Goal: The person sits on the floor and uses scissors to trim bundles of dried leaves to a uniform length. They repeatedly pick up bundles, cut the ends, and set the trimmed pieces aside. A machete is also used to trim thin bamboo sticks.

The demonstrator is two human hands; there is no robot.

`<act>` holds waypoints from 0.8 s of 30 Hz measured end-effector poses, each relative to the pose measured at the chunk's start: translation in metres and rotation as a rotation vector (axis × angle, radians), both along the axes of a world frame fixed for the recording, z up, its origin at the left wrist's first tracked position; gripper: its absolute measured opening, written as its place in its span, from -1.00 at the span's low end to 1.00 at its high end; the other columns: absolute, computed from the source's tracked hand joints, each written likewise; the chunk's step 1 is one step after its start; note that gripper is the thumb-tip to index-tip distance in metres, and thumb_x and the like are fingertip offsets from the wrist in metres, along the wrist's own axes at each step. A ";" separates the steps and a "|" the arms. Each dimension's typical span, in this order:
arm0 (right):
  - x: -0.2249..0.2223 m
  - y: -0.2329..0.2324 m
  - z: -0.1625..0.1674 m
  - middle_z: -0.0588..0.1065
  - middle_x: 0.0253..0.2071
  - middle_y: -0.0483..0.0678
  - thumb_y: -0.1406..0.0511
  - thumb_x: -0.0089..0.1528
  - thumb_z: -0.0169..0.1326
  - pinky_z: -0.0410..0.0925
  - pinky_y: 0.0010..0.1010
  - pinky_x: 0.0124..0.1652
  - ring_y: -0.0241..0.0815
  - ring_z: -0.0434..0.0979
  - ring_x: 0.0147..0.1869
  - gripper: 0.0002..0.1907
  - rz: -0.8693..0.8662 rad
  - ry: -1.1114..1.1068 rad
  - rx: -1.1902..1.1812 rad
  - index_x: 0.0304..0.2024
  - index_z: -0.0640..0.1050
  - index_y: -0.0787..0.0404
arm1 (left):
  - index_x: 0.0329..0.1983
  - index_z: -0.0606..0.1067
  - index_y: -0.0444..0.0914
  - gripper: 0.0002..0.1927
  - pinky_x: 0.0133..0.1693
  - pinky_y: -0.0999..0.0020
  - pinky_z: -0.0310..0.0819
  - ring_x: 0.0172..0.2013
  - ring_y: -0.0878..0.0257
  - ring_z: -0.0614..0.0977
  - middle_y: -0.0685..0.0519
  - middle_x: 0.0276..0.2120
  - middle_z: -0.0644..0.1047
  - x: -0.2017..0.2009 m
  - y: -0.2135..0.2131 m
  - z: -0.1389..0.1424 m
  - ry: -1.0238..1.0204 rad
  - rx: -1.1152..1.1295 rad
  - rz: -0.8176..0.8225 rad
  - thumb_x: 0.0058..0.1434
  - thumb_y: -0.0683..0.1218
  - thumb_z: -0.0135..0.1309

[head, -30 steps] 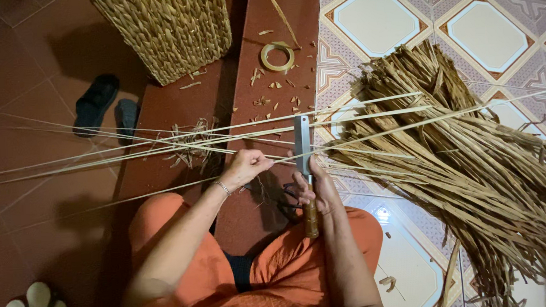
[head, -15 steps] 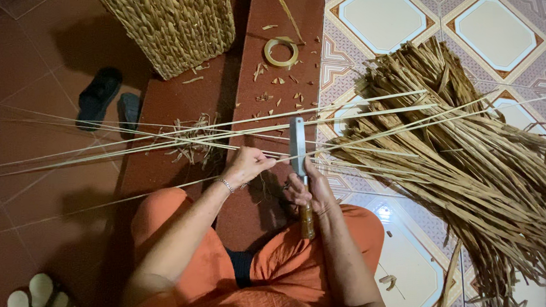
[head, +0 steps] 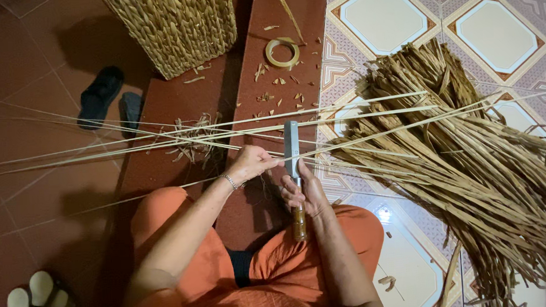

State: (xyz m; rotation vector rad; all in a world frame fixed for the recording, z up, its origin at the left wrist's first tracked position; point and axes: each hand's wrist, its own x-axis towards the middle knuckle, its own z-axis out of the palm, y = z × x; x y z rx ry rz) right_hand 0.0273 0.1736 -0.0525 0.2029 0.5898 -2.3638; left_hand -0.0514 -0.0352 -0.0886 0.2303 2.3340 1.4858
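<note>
Strips (head: 223,134) of pale reed run in a fan across the red floor, from far left, past the knife (head: 292,148), to the dried-reed pile (head: 470,163) on the right. Left hand (head: 252,163) pinches the strips just left of the blade, grip clenched on them. Right hand (head: 305,192) wraps the knife's brown handle (head: 299,220), grip clenched, blade upright and pointing away from the body.

Change versus a second ago: left hand sits a bit lower and closer to the blade, and the strips fan slightly wider on the left. Knife and right hand hold roughly the same spot. Reads as the strips being drawn through or along the blade, so splitting is probably mid-stroke, not finished.

Counts:
- knife: one
- woven basket (head: 178,25): one, top left
- tape ring (head: 282,52): one, on the red step above the blade
- dark sandals (head: 108,96): two, left of the basket
- pale sandals (head: 37,299): two, bottom-left corner
- loose strips: roughly six to eight, overlap prevents an exact count
- shavings (head: 189,139) littering the floor: too many to count
</note>
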 end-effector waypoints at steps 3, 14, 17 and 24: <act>-0.001 0.000 0.002 0.21 -0.68 -0.12 -0.12 0.44 -0.28 0.07 -0.53 -0.70 -0.34 0.08 -0.73 -0.44 -0.027 -0.014 0.007 0.13 0.42 0.13 | -0.40 0.66 -0.28 -0.71 -0.57 0.45 0.38 -0.61 0.45 0.49 0.16 -0.61 0.60 -0.001 0.004 -0.004 -0.005 0.049 0.029 0.17 0.05 0.34; -0.007 -0.002 0.013 0.35 -0.63 -0.06 0.02 0.43 -0.23 0.11 -0.52 -0.78 -0.35 0.17 -0.79 -0.63 -0.178 -0.012 0.452 -0.13 0.38 0.15 | 0.02 0.52 -0.30 -0.60 0.06 0.08 0.46 0.03 0.00 0.55 -0.09 -0.04 0.54 0.000 0.076 0.067 0.756 -0.026 -0.023 0.25 0.04 0.23; -0.008 -0.005 -0.003 0.33 -0.64 -0.02 0.12 0.46 -0.26 0.11 -0.49 -0.76 -0.29 0.19 -0.78 -0.66 -0.145 -0.049 0.469 -0.18 0.33 0.26 | 0.13 0.45 -0.40 -0.51 -0.03 0.10 0.45 -0.02 0.03 0.54 -0.14 -0.01 0.52 -0.013 0.119 0.085 0.651 0.130 -0.111 0.31 0.04 0.18; -0.005 0.008 -0.009 0.31 -0.65 -0.06 0.08 0.44 -0.27 0.13 -0.49 -0.76 -0.34 0.13 -0.78 -0.66 -0.168 -0.014 0.411 -0.19 0.35 0.19 | -0.26 0.58 -0.25 -0.73 -0.38 0.50 0.46 -0.43 0.48 0.49 0.23 -0.41 0.58 -0.032 0.133 0.087 0.121 0.395 -0.136 0.38 0.02 0.01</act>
